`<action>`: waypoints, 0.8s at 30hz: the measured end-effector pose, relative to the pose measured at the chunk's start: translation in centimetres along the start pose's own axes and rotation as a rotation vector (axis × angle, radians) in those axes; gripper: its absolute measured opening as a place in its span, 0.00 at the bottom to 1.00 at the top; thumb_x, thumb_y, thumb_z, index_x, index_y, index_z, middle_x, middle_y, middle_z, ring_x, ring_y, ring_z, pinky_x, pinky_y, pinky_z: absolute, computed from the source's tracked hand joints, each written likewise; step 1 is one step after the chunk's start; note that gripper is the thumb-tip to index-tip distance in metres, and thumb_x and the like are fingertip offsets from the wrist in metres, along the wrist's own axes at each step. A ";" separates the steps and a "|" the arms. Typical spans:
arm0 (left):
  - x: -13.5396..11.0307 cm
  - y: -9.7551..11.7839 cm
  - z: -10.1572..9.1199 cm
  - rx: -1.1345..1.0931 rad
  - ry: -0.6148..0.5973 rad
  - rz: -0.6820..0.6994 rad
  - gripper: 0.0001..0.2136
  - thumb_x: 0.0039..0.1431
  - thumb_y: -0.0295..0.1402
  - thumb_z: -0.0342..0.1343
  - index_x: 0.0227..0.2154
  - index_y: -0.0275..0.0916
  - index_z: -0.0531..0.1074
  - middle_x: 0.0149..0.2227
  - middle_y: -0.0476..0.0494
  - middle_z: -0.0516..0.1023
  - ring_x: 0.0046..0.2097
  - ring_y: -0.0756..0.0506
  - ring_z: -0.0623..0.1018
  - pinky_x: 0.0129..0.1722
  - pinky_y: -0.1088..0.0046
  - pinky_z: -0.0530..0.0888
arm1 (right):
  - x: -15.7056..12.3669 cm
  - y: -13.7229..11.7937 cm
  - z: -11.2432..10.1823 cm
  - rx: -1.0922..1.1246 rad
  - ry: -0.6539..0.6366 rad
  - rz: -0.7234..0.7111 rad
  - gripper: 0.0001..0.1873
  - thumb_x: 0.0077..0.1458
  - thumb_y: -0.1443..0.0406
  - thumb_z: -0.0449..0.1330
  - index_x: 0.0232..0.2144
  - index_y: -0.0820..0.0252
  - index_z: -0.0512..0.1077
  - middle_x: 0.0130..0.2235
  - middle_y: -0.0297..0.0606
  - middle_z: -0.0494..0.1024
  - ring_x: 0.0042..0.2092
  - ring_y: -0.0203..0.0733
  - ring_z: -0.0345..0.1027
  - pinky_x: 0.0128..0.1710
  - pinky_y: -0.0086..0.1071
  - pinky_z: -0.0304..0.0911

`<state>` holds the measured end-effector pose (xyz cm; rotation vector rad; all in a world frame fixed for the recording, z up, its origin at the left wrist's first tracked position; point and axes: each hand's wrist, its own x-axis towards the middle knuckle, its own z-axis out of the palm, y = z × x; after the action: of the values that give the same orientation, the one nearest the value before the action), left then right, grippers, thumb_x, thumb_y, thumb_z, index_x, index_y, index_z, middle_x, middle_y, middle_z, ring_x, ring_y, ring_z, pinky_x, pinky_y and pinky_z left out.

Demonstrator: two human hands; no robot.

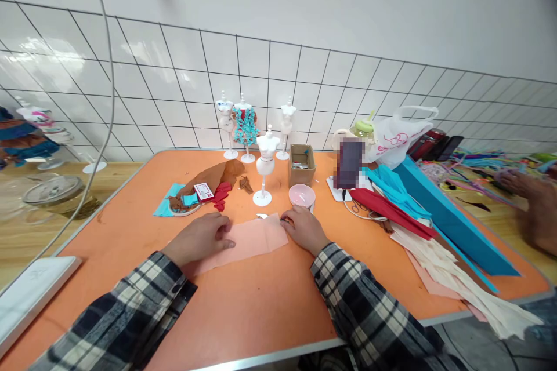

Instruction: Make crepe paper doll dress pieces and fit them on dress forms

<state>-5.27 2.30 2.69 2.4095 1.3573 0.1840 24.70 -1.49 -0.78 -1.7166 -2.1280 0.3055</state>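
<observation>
A pink strip [252, 239] of thin, crepe-like paper lies flat on the orange table in front of me. My left hand [202, 237] rests over its left part, fingers loosely curved and thumb apart from them. At the strip's right end, my right hand [304, 227] has its fingertips pinched on the edge. A small dark bit shows at those fingertips, too small to name. Just beyond the strip stands a bare white mini dress form [265, 165]. A pink bowl [301, 195] sits behind my right hand, and a small white piece [261, 216] lies by the strip's far edge.
Several more dress forms, one with turquoise ruffles [246, 124], stand near the tiled wall beside a cardboard box [301, 165]. Brown cloth [209, 179] and a card [202, 192] lie left. Red [391, 208] and blue [452, 220] strips lie right. Another person's hand [537, 203] is far right.
</observation>
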 end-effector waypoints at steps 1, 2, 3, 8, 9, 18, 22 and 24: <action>0.1 -0.3 0.4 0.006 -0.001 0.003 0.14 0.48 0.46 0.60 0.30 0.42 0.70 0.31 0.46 0.74 0.36 0.41 0.73 0.33 0.68 0.66 | 0.0 0.2 -0.1 -0.008 -0.007 0.017 0.08 0.60 0.62 0.58 0.38 0.58 0.75 0.41 0.40 0.75 0.47 0.43 0.65 0.45 0.32 0.56; 0.2 -0.5 0.6 0.016 -0.009 0.013 0.14 0.49 0.47 0.60 0.31 0.42 0.70 0.31 0.46 0.74 0.36 0.41 0.73 0.33 0.68 0.65 | 0.0 0.4 -0.3 -0.018 -0.011 0.040 0.08 0.60 0.62 0.58 0.37 0.59 0.75 0.40 0.40 0.75 0.46 0.43 0.65 0.43 0.32 0.56; 0.2 -0.7 0.7 0.027 -0.019 0.028 0.15 0.50 0.47 0.59 0.32 0.42 0.69 0.31 0.46 0.73 0.36 0.41 0.73 0.33 0.68 0.65 | -0.2 0.6 -0.5 -0.028 -0.017 0.062 0.07 0.59 0.62 0.59 0.36 0.59 0.74 0.39 0.40 0.75 0.45 0.43 0.66 0.42 0.32 0.56; 0.1 -1.0 0.8 0.043 0.025 0.040 0.15 0.52 0.48 0.58 0.31 0.42 0.68 0.32 0.46 0.73 0.37 0.41 0.73 0.33 0.68 0.65 | -1.6 0.5 -1.7 -0.094 -0.085 0.109 0.08 0.57 0.69 0.55 0.40 0.59 0.71 0.40 0.40 0.76 0.43 0.43 0.67 0.38 0.32 0.54; 0.1 -0.9 0.8 0.045 0.031 0.042 0.15 0.52 0.48 0.58 0.31 0.41 0.68 0.32 0.46 0.73 0.37 0.41 0.73 0.33 0.68 0.65 | -1.9 0.4 -1.9 -0.120 -0.108 0.119 0.10 0.56 0.71 0.54 0.40 0.59 0.71 0.40 0.41 0.76 0.43 0.44 0.67 0.37 0.32 0.53; -0.8 -0.1 0.4 0.039 0.054 0.022 0.20 0.59 0.51 0.50 0.47 0.43 0.70 0.48 0.38 0.74 0.49 0.36 0.73 0.47 0.61 0.67 | -2.6 -1.1 -2.2 -0.135 -0.057 0.191 0.07 0.51 0.71 0.52 0.34 0.59 0.66 0.36 0.40 0.75 0.39 0.43 0.67 0.33 0.32 0.50; -0.2 -0.3 1.2 0.105 0.094 -0.168 0.18 0.56 0.48 0.53 0.43 0.41 0.71 0.46 0.36 0.74 0.48 0.33 0.73 0.41 0.59 0.68 | -2.3 -1.5 -1.5 -0.160 -0.090 0.277 0.12 0.53 0.71 0.50 0.40 0.60 0.66 0.34 0.42 0.76 0.35 0.44 0.68 0.31 0.33 0.51; 0.1 -0.5 1.4 0.071 0.043 -0.161 0.12 0.52 0.44 0.56 0.34 0.41 0.71 0.42 0.39 0.74 0.45 0.35 0.73 0.39 0.61 0.67 | -2.5 -1.5 -1.5 -0.193 -0.100 0.315 0.13 0.51 0.71 0.51 0.41 0.61 0.68 0.35 0.44 0.76 0.37 0.46 0.69 0.32 0.34 0.54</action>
<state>-5.19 2.31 1.18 2.3512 1.5941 0.1481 24.45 -4.39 0.82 -2.1957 -2.0051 0.2844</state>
